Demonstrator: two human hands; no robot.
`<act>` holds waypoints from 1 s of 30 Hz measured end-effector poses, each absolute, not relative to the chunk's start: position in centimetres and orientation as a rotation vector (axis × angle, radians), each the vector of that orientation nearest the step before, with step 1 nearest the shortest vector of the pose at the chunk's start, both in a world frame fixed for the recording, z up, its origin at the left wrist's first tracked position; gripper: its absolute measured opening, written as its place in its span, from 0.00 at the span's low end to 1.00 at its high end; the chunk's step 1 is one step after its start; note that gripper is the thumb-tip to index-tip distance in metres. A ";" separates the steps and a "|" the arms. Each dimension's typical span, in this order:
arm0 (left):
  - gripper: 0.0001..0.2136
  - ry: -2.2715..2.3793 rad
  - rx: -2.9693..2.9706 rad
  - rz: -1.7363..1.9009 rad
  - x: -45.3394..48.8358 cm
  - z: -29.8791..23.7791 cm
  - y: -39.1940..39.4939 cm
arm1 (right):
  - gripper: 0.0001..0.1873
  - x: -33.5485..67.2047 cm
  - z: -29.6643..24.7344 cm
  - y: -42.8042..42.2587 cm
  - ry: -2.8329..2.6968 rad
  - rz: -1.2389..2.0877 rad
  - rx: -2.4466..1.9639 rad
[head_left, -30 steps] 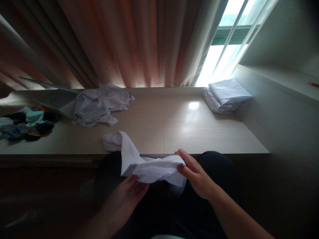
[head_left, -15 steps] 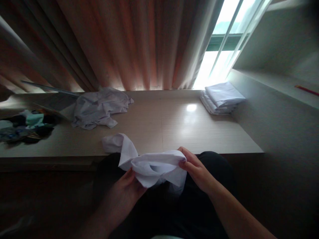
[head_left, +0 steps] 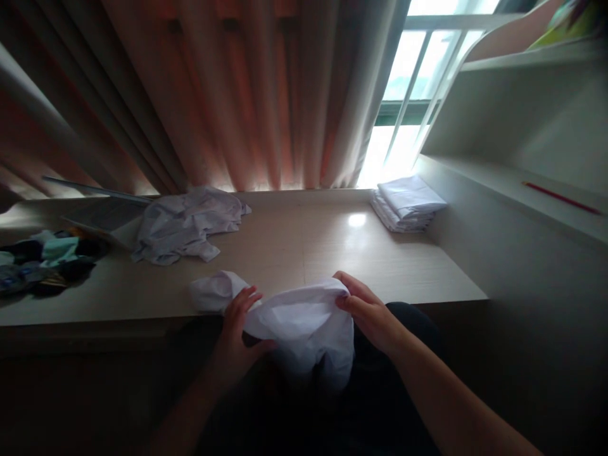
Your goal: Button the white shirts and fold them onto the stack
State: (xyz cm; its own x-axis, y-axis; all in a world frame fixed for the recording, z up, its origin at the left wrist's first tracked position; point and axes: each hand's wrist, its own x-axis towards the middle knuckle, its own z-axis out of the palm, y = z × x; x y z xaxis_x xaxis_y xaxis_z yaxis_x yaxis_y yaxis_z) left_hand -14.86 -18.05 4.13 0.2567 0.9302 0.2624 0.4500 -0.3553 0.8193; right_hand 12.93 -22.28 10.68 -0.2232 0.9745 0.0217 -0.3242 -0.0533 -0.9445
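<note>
A white shirt [head_left: 304,329] hangs over my lap, with one end [head_left: 213,292] resting on the desk's front edge. My right hand [head_left: 365,307] pinches its upper right edge between thumb and fingers. At the shirt's left side, my left hand [head_left: 242,329] has its thumb and fingers spread apart, close against the cloth. Whether those fingers touch it, I cannot tell. The lower folds fade into shadow over my dark-clothed legs.
On the pale desk [head_left: 270,247] lie a crumpled white garment [head_left: 185,221] and, at right, a folded white stack [head_left: 408,202]. Far left are a mixed pile of small cloth items [head_left: 47,259] and an open laptop [head_left: 104,212]. A red pencil-like stick [head_left: 560,197] lies on the right shelf.
My left hand has let go of the shirt's left part and opened upward. The cloth there hangs looser. My right hand keeps its pinch. The camera view has tilted up slightly.
</note>
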 end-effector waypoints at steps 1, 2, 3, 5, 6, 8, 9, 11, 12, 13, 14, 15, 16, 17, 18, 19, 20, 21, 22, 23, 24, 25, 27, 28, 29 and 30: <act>0.32 1.193 2.032 0.909 -15.0 4.4 -17.2 | 0.11 13.1 11.0 -21.9 -1.126 1.511 -0.854; 0.26 1.144 2.096 0.811 -15.1 4.7 -16.4 | 0.12 13.2 11.4 -21.5 -1.153 1.493 -0.857; 0.20 1.108 2.121 0.724 -15.1 5.1 -15.6 | 0.12 13.4 11.8 -21.2 -1.184 1.469 -0.866; 0.18 1.087 2.101 0.626 -15.1 5.9 -14.3 | 0.12 13.9 12.7 -20.5 -1.254 1.392 -0.911; 0.20 1.109 2.081 0.638 -15.1 6.5 -13.7 | 0.12 14.2 13.2 -20.2 -1.295 1.335 -0.950; 0.20 1.188 2.065 0.760 -15.1 7.8 -12.7 | 0.14 15.0 14.2 -19.6 -1.381 1.214 -1.041; 0.20 1.222 2.076 0.844 -15.1 8.6 -12.3 | 0.14 15.5 14.6 -19.4 -1.423 1.168 -1.081; 0.18 1.249 2.115 0.999 -15.1 10.6 -11.5 | 0.16 16.5 15.1 -18.8 -1.523 1.149 -1.128; 0.17 1.243 2.139 1.048 -15.1 11.7 -11.2 | 0.18 16.9 15.1 -18.5 -1.585 1.183 -1.133; 0.16 1.235 2.165 1.078 -15.1 12.8 -11.0 | 0.21 17.2 14.8 -18.3 -1.656 1.234 -1.140; 0.16 1.228 2.194 1.088 -15.1 13.8 -10.7 | 0.22 17.5 14.3 -18.0 -1.739 1.284 -1.167; 0.15 1.222 2.223 1.087 -15.1 14.7 -10.5 | 0.21 17.6 13.5 -17.7 -1.827 1.329 -1.216; 0.15 1.218 2.251 1.078 -15.2 15.6 -10.3 | 0.17 17.7 12.6 -17.5 -1.906 1.352 -1.302; 0.15 1.214 2.277 1.065 -15.3 16.3 -10.0 | 0.13 17.7 11.5 -17.3 -1.967 1.345 -1.410; 0.15 1.212 2.299 1.056 -15.5 16.8 -9.8 | 0.12 17.8 10.3 -17.0 -1.998 1.338 -1.487; 0.15 1.212 2.319 1.042 -15.8 17.2 -9.4 | 0.14 17.8 9.2 -16.9 -1.984 1.338 -1.519; 0.16 1.213 2.339 1.016 -16.3 17.4 -9.0 | 0.17 17.9 8.2 -16.7 -1.953 1.354 -1.491; 0.16 1.212 2.362 0.967 -16.8 17.5 -8.6 | 0.18 18.1 7.3 -16.6 -1.912 1.387 -1.423; 0.17 1.207 2.388 0.896 -17.3 17.4 -8.1 | 0.18 18.5 6.6 -16.4 -1.864 1.426 -1.347; 0.17 1.193 2.416 0.807 -18.0 17.2 -7.5 | 0.19 18.9 6.1 -16.3 -1.820 1.465 -1.279; 0.17 1.175 2.441 0.703 -18.7 17.0 -7.0 | 0.20 19.5 5.7 -16.1 -1.785 1.492 -1.240; 0.17 1.157 2.463 0.588 -19.4 16.7 -6.6 | 0.20 20.2 5.4 -16.0 -1.765 1.497 -1.235; 0.18 1.152 2.482 0.332 -20.7 16.2 -5.9 | 0.22 21.7 5.3 -15.6 -1.776 1.435 -1.297; 0.18 1.163 2.473 0.198 -21.3 15.9 -5.7 | 0.23 22.4 5.5 -15.3 -1.800 1.362 -1.343; 0.18 1.179 2.439 0.068 -21.9 15.7 -5.6 | 0.24 23.1 5.9 -15.1 -1.829 1.264 -1.389; 0.18 1.194 2.383 -0.040 -22.4 15.6 -5.6 | 0.24 23.7 6.4 -14.8 -1.856 1.146 -1.434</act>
State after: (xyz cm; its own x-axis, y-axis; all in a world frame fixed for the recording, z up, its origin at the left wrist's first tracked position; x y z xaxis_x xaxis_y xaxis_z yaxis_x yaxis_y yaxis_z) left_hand -22.37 -5.59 15.61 0.6205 0.7496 -0.2306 0.7634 -0.5100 0.3963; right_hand 23.73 -14.84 6.41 -0.3002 0.9497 -0.0887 0.5049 0.0793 -0.8595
